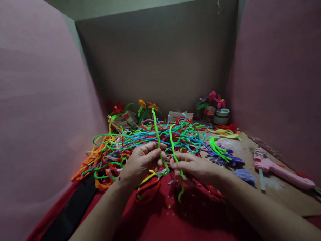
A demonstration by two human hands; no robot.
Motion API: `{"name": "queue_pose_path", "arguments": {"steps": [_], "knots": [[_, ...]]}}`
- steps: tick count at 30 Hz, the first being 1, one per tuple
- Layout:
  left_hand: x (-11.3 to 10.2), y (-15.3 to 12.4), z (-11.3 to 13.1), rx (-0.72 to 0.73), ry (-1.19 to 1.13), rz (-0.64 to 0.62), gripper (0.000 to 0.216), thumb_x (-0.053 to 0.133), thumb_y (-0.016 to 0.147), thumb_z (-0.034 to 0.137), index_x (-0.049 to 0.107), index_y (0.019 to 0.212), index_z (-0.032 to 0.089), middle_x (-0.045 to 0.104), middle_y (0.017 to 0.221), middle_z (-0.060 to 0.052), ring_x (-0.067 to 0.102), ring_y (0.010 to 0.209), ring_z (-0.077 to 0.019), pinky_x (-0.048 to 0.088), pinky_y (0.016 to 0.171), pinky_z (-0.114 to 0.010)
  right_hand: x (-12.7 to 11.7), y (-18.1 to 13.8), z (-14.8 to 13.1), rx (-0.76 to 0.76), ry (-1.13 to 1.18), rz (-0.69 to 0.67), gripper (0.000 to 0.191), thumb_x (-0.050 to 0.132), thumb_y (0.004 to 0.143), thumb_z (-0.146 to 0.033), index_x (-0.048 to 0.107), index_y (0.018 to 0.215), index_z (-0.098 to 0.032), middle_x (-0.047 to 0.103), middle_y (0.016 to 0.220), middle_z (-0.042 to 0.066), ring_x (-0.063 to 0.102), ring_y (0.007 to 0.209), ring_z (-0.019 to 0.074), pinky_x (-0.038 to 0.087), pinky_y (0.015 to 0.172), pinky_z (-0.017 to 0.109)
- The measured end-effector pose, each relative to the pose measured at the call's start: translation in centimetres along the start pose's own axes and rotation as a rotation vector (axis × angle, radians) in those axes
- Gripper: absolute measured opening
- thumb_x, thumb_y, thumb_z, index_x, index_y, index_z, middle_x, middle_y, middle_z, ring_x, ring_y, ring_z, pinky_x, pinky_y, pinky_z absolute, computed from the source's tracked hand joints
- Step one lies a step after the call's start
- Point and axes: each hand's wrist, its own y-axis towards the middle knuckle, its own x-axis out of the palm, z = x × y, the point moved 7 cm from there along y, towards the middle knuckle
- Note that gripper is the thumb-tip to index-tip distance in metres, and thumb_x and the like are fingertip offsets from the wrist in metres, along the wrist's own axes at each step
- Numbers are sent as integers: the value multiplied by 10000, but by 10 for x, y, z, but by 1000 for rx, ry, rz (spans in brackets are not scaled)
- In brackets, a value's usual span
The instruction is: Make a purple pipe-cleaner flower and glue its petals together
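My left hand (139,162) pinches a bright green pipe cleaner (157,131) that rises upright from my fingers. My right hand (195,165) is closed on a second green pipe cleaner (172,143), whose lower end hangs down over the red cloth (164,222). The two hands meet fingertip to fingertip just in front of a big tangled pile of coloured pipe cleaners (129,142). Scissors with red handles (149,187) lie on the cloth right below my left hand.
A pink glue gun (280,170) rests on a brown board (279,193) at the right. Purple and green pipe-cleaner pieces (222,155) lie beside my right hand. Finished pipe-cleaner flowers (146,107), small jars (220,116) and a cardboard back wall (160,57) stand behind. A black flat object (71,211) lies front left.
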Motion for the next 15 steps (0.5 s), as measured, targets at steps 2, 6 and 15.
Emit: {"name": "queue_pose_path", "arguments": {"steps": [2, 6, 15], "knots": [[1, -3, 2, -22, 70, -17, 250, 651, 714, 250, 627, 942, 150, 653, 749, -27, 563, 561, -68, 439, 509, -161, -1, -2, -5, -24, -70, 29, 174, 407, 849, -347, 477, 841, -188, 516, 499, -53, 362, 341, 59, 243, 350, 180], [0, -9, 13, 33, 220, 93, 202, 655, 689, 214, 637, 878, 146, 654, 685, -21, 506, 473, -62, 382, 432, -161, -4, -2, -11, -70, -227, 77, 218, 360, 859, -270, 515, 741, -173, 480, 415, -52, 384, 363, 71, 253, 380, 177], [-1, -12, 6, 5, 241, 263, 150, 697, 606, 232, 671, 724, 144, 576, 518, 19, 389, 384, -39, 276, 362, -156, -2, 1, -4, -55, -158, 160, 195, 405, 745, -122, 583, 670, -149, 517, 501, -38, 327, 374, 60, 263, 398, 192]]}}
